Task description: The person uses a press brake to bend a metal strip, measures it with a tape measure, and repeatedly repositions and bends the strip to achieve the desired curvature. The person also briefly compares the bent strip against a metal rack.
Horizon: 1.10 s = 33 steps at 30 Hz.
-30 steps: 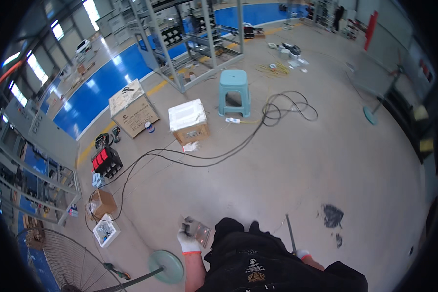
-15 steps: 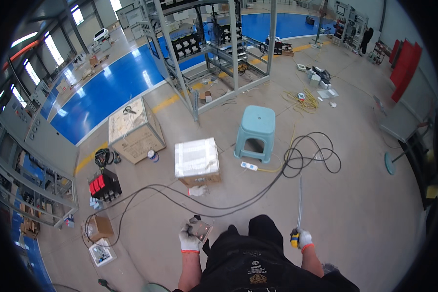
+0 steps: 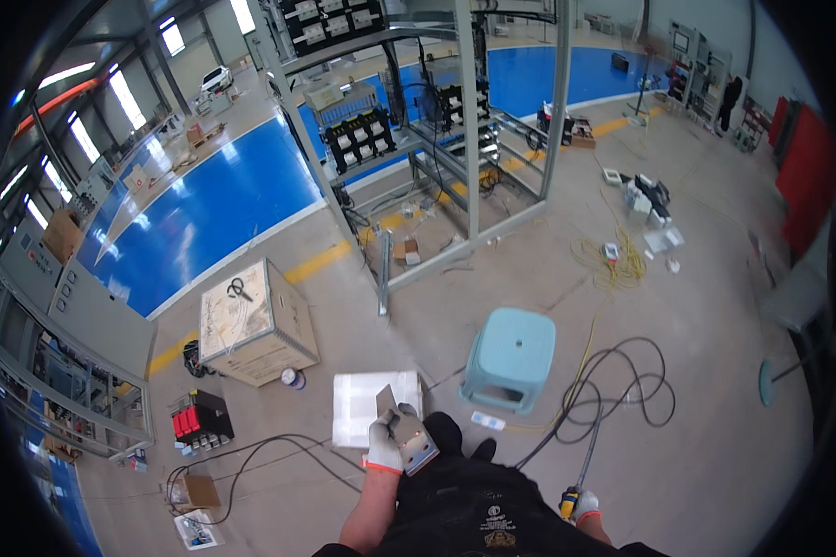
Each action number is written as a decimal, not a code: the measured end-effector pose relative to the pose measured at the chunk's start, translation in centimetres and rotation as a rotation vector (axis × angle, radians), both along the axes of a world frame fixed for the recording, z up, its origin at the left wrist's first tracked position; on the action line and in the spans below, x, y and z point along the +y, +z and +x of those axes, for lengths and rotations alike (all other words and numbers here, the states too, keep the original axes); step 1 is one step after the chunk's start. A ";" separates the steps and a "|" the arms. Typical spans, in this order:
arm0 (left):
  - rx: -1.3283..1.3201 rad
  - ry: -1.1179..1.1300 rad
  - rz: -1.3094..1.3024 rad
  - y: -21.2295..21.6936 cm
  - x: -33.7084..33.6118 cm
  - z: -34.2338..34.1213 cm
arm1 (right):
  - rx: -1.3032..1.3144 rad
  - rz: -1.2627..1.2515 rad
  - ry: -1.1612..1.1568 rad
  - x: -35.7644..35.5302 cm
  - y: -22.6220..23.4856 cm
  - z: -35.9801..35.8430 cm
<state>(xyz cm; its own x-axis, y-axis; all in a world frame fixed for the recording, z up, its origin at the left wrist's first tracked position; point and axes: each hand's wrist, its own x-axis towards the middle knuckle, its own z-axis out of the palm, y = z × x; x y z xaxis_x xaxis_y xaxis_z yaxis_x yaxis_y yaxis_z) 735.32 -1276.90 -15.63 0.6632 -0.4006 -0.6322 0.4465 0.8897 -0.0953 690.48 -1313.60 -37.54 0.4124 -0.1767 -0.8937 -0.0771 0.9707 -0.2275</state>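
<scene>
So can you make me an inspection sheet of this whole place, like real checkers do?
Surface: grey floor with a yellow stripe.
Things: shiny metal piece; yellow tool with a long thin strip.
Clutter: blue stool, white-topped box, wooden crate with scissors on top.
Hands: gloved left hand holds the metal piece; gloved right hand, the yellow tool.
Cables: black cable looped right of the stool; yellow cable coil farther back.
Surroundings: tall metal frame; person far off.

A grey floor (image 3: pixel 715 492) is bordered by a blue strip (image 3: pixel 218 209) at upper left. On it, a large crate (image 3: pixel 251 330), a black-and-red unit (image 3: pixel 206 422) and a small cardboard box (image 3: pixel 195 491) are set at left, a white-topped box (image 3: pixel 353 408) and a pale blue stool (image 3: pixel 515 343) near the centre. Black cable (image 3: pixel 674 399) is looped at lower right; yellow cable (image 3: pixel 625 267) is coiled at upper right.
</scene>
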 end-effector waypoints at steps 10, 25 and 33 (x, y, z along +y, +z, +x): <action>-0.025 -0.317 0.111 -1.6 -13.7 29.9 | -0.058 -0.458 -0.124 -4.8 10.5 33.5; -0.407 -0.291 0.394 4.7 -25.4 80.1 | -0.013 -0.435 0.081 -8.5 16.2 77.3; -0.454 -0.214 0.479 0.5 -29.5 96.5 | -0.134 -0.659 0.356 -16.0 22.9 93.6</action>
<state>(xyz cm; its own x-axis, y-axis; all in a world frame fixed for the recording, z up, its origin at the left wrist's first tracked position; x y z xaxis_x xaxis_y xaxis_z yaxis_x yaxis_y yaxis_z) 831.87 -1306.41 -15.09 0.8417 -0.2979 -0.4504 0.5193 0.6754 0.5236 784.07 -1329.58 -14.63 0.6418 -0.4926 -0.5877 -0.2911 0.5525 -0.7810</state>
